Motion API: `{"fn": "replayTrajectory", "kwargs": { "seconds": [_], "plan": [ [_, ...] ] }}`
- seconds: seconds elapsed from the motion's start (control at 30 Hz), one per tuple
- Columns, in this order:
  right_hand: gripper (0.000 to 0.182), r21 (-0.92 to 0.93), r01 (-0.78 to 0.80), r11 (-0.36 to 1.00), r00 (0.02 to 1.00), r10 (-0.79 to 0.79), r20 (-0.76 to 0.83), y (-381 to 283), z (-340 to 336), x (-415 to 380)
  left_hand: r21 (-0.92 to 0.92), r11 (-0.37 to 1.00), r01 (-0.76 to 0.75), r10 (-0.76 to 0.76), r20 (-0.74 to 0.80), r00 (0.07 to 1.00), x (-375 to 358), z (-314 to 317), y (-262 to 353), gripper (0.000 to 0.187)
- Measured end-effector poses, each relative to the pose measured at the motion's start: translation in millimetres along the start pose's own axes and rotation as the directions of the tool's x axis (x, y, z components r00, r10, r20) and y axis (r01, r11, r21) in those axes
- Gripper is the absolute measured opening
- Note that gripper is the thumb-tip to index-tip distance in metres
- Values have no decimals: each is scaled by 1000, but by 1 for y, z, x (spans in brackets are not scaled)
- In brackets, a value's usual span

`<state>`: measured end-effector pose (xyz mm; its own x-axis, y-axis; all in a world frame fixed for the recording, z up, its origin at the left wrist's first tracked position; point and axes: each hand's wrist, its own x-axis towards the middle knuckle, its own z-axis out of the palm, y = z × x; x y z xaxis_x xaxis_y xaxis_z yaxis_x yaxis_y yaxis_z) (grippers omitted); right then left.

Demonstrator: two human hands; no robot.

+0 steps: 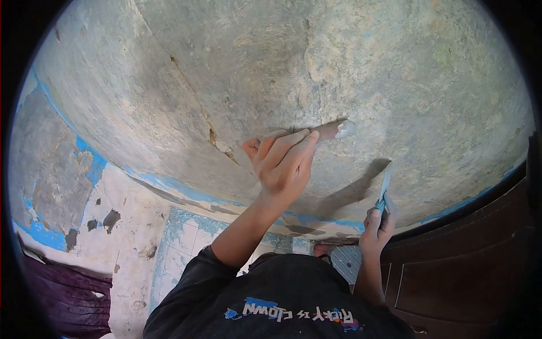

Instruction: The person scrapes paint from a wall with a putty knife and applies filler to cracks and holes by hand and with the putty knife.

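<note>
My left hand (pixel 285 161) is raised against a worn grey wall (pixel 254 62), its fingers pinched on a small brown flat piece (pixel 326 133). Whitish paste (pixel 345 129) shows at that piece's far end, against the wall. What the brown piece is I cannot make out. Lower and to the right, my right hand (pixel 377 225) is closed around the teal handle of a putty knife (pixel 385 183). Its pale blade is seen nearly edge-on, pointing up, with the tip at or close to the wall. A dark shadow runs left from the tip.
Cracks and a chipped hole (pixel 213 137) mark the wall on the left. Blue paint remnants (pixel 93 155) edge it. A dark brown wooden panel (pixel 463 254) stands at the lower right. A purple cloth (pixel 65 296) hangs at the lower left, near pale floor tiles (pixel 179 240).
</note>
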<state>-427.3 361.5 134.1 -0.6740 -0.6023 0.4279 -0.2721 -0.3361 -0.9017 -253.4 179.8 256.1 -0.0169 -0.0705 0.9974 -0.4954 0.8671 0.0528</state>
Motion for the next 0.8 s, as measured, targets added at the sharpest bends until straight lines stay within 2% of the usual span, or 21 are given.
{"fn": "replayTrajectory", "kwargs": {
  "seconds": [0.07,0.17,0.4,0.5,0.53,0.6,0.7,0.8],
  "plan": [
    [46,-5,34,999,999,-34,-5,-1,5,0,-11,1000,9,-9,-1,1000,-1,-1,-1,28],
    [45,-3,74,997,997,-74,0,1,10,-3,0,1000,14,-14,-83,996,1,0,-11,29],
    [39,170,81,982,987,-102,125,-12,30,-5,-38,999,-17,18,20,1000,-4,-2,-1,28],
    [33,267,-2,964,961,-72,266,-24,35,-3,-37,998,45,-46,-14,999,-8,-9,-11,28],
    [32,340,-86,936,946,-30,323,-31,37,-1,-36,997,72,-73,-32,997,-8,-13,-15,28],
    [31,462,-264,847,896,38,441,-46,45,3,-3,993,121,-121,-52,991,-10,-19,-21,28],
    [31,649,-584,488,753,26,658,-58,57,13,73,985,156,-152,-62,987,-15,-21,-29,28],
    [21,604,-742,291,636,22,771,-72,70,23,90,985,147,-141,-66,988,-14,-22,-33,28]
  ]
}}
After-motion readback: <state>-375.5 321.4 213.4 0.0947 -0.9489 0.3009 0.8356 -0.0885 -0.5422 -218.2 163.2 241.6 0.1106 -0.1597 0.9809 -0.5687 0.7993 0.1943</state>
